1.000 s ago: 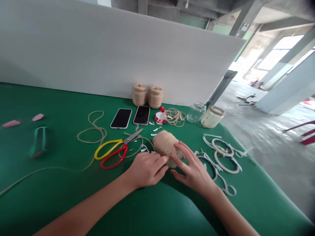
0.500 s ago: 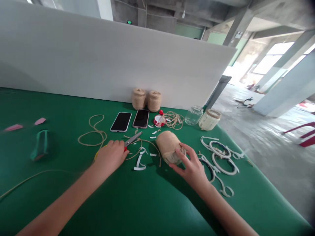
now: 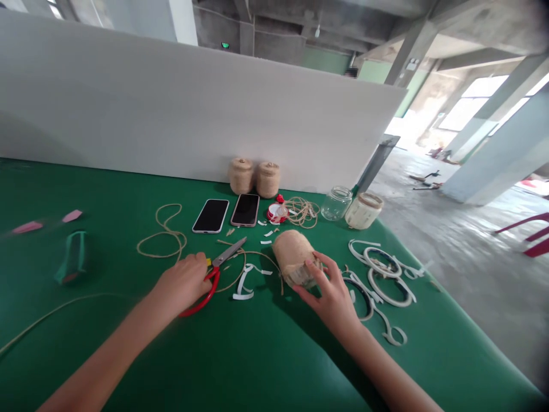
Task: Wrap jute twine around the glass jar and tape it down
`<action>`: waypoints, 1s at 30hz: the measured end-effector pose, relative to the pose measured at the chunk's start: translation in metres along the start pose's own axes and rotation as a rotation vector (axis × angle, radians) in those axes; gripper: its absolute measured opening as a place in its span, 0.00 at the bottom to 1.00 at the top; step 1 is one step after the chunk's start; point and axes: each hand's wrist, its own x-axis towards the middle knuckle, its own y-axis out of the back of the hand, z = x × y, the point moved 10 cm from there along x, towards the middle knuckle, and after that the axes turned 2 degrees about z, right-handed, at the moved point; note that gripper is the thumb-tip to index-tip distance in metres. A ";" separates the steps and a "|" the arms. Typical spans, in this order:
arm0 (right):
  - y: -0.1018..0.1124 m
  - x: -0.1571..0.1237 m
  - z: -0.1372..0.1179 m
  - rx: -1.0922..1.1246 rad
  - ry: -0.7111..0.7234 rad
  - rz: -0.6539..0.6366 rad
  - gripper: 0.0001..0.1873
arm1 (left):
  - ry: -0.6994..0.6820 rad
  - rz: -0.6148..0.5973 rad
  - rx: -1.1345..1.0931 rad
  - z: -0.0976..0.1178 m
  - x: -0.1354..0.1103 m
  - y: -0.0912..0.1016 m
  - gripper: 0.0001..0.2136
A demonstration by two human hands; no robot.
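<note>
Gripping yellow-and-red scissors (image 3: 217, 265) by handles in left hand (image 3: 186, 283); cannot tell if lifted off green tabletop (image 3: 274, 360)

Holding twine-wrapped glass jar (image 3: 293, 252), tipped on its side near middle of tabletop, with right hand (image 3: 332, 286), thumb and fingers around its bare end

Could lose jar to rolling if easing right-hand hold on slick glass; might snag loose twine (image 3: 282, 281) or drag paper-like white strips (image 3: 243, 296) if sweeping blades low; might nick wrap if nearing tip-first

Behind the white partition board (image 3: 193, 114) I see concrete ceiling beams (image 3: 278, 24); right of it, sunlit windows (image 3: 467, 111), grey floor (image 3: 446, 229), a red chair (image 3: 536, 249).
</note>
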 end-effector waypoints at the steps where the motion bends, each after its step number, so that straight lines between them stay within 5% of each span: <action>1: 0.000 0.000 0.000 0.003 -0.002 0.000 0.24 | -0.009 0.008 -0.011 -0.002 -0.002 0.001 0.08; 12: 0.000 0.000 0.001 0.024 -0.009 0.012 0.25 | -0.017 -0.021 -0.191 -0.019 -0.010 0.000 0.09; 19: 0.001 -0.001 0.002 0.045 -0.028 0.034 0.24 | -0.132 -0.126 -0.699 0.038 -0.044 0.001 0.11; 25: 0.001 0.000 0.005 0.069 -0.039 0.043 0.25 | -0.110 -0.006 -0.262 0.052 -0.052 0.002 0.11; 30: 0.001 0.000 0.008 0.057 -0.078 0.052 0.25 | -0.156 -0.137 -0.186 0.062 -0.073 -0.032 0.16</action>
